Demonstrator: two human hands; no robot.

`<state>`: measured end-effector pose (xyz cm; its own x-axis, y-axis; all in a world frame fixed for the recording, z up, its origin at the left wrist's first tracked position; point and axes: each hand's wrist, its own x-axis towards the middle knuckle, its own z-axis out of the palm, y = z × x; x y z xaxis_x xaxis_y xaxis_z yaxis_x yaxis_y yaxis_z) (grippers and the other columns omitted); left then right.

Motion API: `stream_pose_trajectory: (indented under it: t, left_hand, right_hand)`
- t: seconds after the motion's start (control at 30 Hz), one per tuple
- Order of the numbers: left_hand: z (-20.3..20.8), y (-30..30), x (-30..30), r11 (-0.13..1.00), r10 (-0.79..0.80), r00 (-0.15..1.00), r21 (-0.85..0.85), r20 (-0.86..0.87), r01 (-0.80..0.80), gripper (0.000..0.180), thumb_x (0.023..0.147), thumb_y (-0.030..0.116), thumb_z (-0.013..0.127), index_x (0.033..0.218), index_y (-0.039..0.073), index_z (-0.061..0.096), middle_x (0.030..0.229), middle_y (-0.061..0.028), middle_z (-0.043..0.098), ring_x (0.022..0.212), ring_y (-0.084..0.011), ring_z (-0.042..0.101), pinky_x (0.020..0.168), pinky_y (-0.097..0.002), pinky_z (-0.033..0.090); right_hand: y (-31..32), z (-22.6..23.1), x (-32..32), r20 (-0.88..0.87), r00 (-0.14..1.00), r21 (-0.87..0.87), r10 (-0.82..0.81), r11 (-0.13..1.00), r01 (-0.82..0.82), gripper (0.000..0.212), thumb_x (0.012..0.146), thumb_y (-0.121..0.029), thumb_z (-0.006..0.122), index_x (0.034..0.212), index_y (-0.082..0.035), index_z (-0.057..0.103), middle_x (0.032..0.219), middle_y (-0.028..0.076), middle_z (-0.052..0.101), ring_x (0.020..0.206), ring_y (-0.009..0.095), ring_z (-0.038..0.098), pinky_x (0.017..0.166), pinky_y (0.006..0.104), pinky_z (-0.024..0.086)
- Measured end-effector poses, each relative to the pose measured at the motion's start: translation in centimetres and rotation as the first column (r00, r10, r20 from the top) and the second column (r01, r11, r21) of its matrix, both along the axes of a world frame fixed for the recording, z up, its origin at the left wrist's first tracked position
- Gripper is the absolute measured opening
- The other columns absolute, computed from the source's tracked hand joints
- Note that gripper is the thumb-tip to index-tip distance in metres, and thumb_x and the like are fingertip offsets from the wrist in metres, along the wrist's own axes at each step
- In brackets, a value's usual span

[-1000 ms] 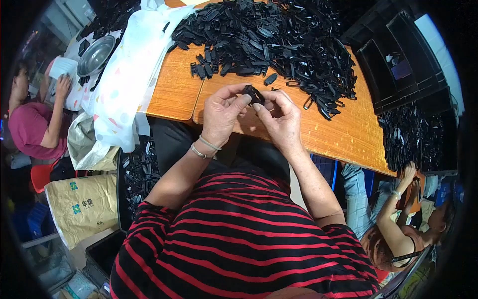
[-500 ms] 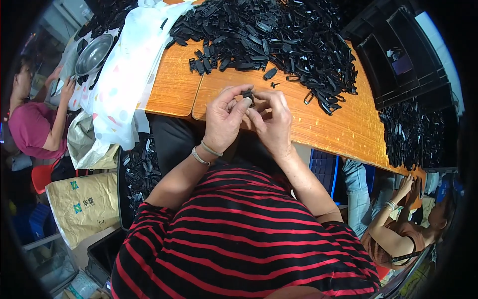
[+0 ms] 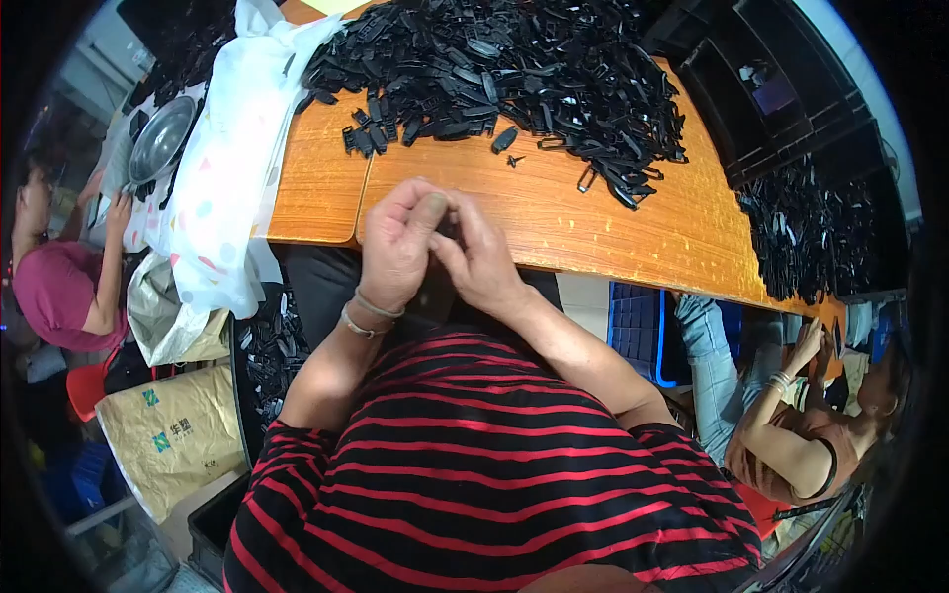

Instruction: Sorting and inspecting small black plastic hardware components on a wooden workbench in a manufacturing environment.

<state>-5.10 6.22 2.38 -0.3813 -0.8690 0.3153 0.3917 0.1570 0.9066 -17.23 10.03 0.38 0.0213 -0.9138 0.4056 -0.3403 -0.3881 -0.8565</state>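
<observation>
Left hand (image 3: 393, 247) and right hand (image 3: 481, 267) have drawn back leftward, hiding the black piece last seen between them: its direction and long axis cannot be told. Their fingers (image 3: 474, 219) meet; gripping what, I cannot tell. Beyond, one oval clip (image 3: 504, 140) slants away rightward on the tabletop (image 3: 554, 208).

I can't make out what the person's pinched fingers (image 3: 476, 221) hold; they cover it. The dark bit (image 3: 515, 160) on the table (image 3: 643, 229) is too tiny to identify. The black pile (image 3: 465, 74) runs out of sight at the far side, and a spotted sheet (image 3: 222, 163) hides some of the table's left.
</observation>
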Motion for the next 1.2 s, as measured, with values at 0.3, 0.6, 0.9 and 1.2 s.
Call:
stream_pose_trajectory:
  t: [0.3,0.6,0.9,1.2]
  left_hand:
    - [1.5,0.1,16.5,0.92,0.389,-0.048,-0.39,0.92,-0.023,0.02,0.086,0.023,0.068,0.091,0.003,0.068,0.075,-0.015,0.065,0.068,-0.0301,0.065,0.068,-0.0378,0.05]
    - [2.3,-5.1,3.7,0.683,0.582,0.488,-0.717,0.65,0.139,0.017,0.081,0.008,0.065,0.097,0.007,0.065,0.09,-0.0119,0.061,0.087,-0.0305,0.062,0.071,-0.039,0.05]
    - [0.0,-12.5,-7.7,0.266,0.68,0.444,-0.761,0.583,0.592,0.013,0.081,0.009,0.054,0.092,0.007,0.06,0.088,-0.0069,0.054,0.084,-0.0231,0.059,0.069,-0.0327,0.053]
    - [-0.2,-12.0,-8.0,0.139,0.658,0.527,-0.774,0.538,0.617,0.005,0.079,0.009,0.054,0.081,0.005,0.057,0.087,-0.0086,0.054,0.088,-0.0218,0.057,0.069,-0.0301,0.053]
  right_hand:
    - [-0.2,0.7,-5.4,-0.288,0.956,0.039,0.051,0.998,-0.041,0.025,0.084,-0.019,0.07,0.103,-0.004,0.066,0.089,0.012,0.068,0.084,0.029,0.066,0.075,0.0369,0.052]
    - [-1.4,3.0,-17.8,-0.851,0.473,-0.104,-0.228,0.956,0.273,0.025,0.082,-0.004,0.061,0.106,-0.006,0.066,0.099,0.013,0.057,0.085,0.034,0.063,0.071,0.0418,0.052]
    - [-2.8,2.9,-17.5,-0.915,0.392,-0.034,-0.096,0.986,0.162,0.011,0.084,-0.009,0.058,0.094,-0.004,0.061,0.099,0.017,0.056,0.08,0.034,0.066,0.07,0.0434,0.053]
    - [-2.4,1.8,-15.1,-0.74,0.66,-0.019,-0.131,0.985,0.174,0.021,0.082,-0.01,0.067,0.098,-0.002,0.058,0.091,0.015,0.059,0.077,0.036,0.062,0.066,0.0419,0.051]
